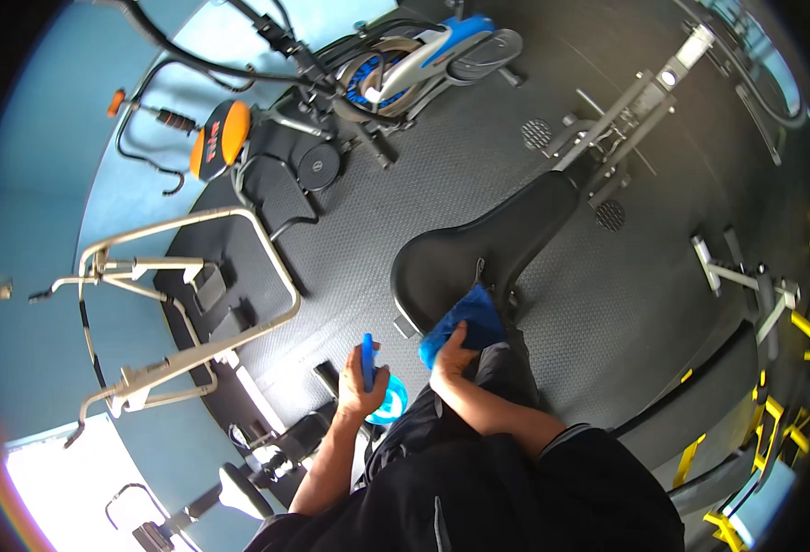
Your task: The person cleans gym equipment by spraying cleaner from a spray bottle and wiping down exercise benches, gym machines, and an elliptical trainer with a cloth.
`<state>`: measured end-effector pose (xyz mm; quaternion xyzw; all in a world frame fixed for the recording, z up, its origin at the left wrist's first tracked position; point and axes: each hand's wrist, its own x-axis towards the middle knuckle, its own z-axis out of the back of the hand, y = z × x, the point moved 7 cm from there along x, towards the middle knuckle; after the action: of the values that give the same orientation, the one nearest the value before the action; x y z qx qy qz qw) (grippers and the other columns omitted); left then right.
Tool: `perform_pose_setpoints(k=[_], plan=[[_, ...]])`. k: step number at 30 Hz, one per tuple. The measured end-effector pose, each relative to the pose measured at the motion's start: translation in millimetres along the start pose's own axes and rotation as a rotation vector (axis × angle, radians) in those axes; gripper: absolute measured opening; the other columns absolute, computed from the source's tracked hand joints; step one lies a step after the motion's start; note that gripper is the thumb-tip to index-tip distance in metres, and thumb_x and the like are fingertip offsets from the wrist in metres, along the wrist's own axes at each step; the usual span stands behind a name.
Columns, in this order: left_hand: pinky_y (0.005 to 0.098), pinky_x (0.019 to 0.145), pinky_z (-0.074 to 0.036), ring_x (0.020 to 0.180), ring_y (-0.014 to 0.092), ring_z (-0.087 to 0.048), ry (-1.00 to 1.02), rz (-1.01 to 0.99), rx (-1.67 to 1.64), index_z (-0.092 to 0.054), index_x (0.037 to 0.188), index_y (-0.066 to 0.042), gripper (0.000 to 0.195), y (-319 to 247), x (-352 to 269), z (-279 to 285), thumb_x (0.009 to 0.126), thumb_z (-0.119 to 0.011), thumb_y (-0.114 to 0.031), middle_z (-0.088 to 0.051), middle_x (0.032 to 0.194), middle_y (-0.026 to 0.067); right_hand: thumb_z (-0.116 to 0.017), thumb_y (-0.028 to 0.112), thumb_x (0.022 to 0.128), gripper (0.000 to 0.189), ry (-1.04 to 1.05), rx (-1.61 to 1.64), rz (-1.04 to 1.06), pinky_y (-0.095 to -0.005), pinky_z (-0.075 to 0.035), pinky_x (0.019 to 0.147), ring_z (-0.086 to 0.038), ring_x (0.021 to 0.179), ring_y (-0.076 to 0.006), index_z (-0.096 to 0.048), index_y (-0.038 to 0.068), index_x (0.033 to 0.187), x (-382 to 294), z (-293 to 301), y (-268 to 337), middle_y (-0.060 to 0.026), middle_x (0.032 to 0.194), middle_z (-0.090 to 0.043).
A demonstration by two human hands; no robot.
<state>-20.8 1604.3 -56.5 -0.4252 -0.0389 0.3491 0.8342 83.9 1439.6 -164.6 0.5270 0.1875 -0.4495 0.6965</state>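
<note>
My left hand (362,386) grips a spray bottle (392,401) around its neck. Its blue spray head sticks up above my fingers, and the translucent blue body shows beneath the hand. In my right hand (454,355) is a blue cloth (481,321), bunched at one end and draped over the near side of a black padded bicycle-type saddle (460,255). Part of the saddle's near edge is hidden by the cloth, and whether the cloth presses on it I cannot tell. My legs in dark trousers are right behind the saddle.
A metal frame with round pedals (610,215) extends beyond the saddle. An exercise bike (439,55) stands at the far wall, near an orange-and-black padded seat (220,141). Beige tubular gym equipment (274,262) is at left. Yellow racks (774,414) line the right, over textured rubber flooring (349,228).
</note>
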Motion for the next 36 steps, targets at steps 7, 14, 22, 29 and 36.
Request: perform_pose_setpoints(k=[7,14,22,29,36], plan=[[0.0377,0.067,-0.051,0.07,0.032,-0.064,-0.222,0.156,0.036,-0.057,0.114,-0.003,0.038,36,-61,49,0.078,-0.066,-0.01,-0.064,0.089,0.0197,-0.064,0.014,0.086,0.019,0.842,-0.101,1.382,-0.0442,-0.048,0.076,-0.064,0.082,-0.0331,-0.065,0.003,0.101,-120,-46,9,-0.0164,0.095,-0.066],[0.0279,0.07,-0.048,0.077,0.012,-0.057,-0.3,0.371,-0.156,-0.059,0.111,-0.004,0.037,71,-145,30,0.076,-0.068,-0.008,-0.062,0.09,0.0048,-0.041,0.026,0.093,0.044,0.584,-1.51,2.553,-0.0553,-0.019,0.117,-0.035,0.139,-0.0342,-0.065,-0.001,0.118,-65,-106,-55,-0.0149,0.142,-0.05],[0.0366,0.073,-0.051,0.079,0.022,-0.062,-0.214,0.18,-0.243,-0.058,0.113,-0.002,0.04,69,-152,-21,0.075,-0.069,-0.009,-0.064,0.095,0.0091,-0.054,0.017,0.082,0.024,1.276,-1.499,1.15,-0.0456,-0.046,0.094,-0.064,0.106,-0.0326,-0.069,0.009,0.097,38,-28,-83,-0.0145,0.105,-0.069],[0.0464,0.076,-0.053,0.086,0.04,-0.065,0.077,-0.312,0.023,-0.049,0.122,0.002,0.054,-25,-55,-46,0.075,-0.07,-0.014,-0.063,0.105,0.0224,-0.059,0.02,0.091,0.04,0.518,-0.468,0.209,-0.0406,-0.049,0.089,-0.064,0.103,-0.03,-0.056,0.003,0.128,263,142,23,-0.0174,0.111,-0.067],[0.0468,0.078,-0.052,0.088,0.043,-0.063,0.275,-0.628,-0.132,-0.049,0.125,0.003,0.052,-167,38,-83,0.077,-0.065,-0.011,-0.061,0.102,0.0248,-0.053,0.043,0.098,0.062,0.49,0.085,0.144,-0.0548,-0.041,0.1,-0.047,0.128,-0.035,-0.038,0.004,0.143,171,155,216,-0.0158,0.147,-0.039]])
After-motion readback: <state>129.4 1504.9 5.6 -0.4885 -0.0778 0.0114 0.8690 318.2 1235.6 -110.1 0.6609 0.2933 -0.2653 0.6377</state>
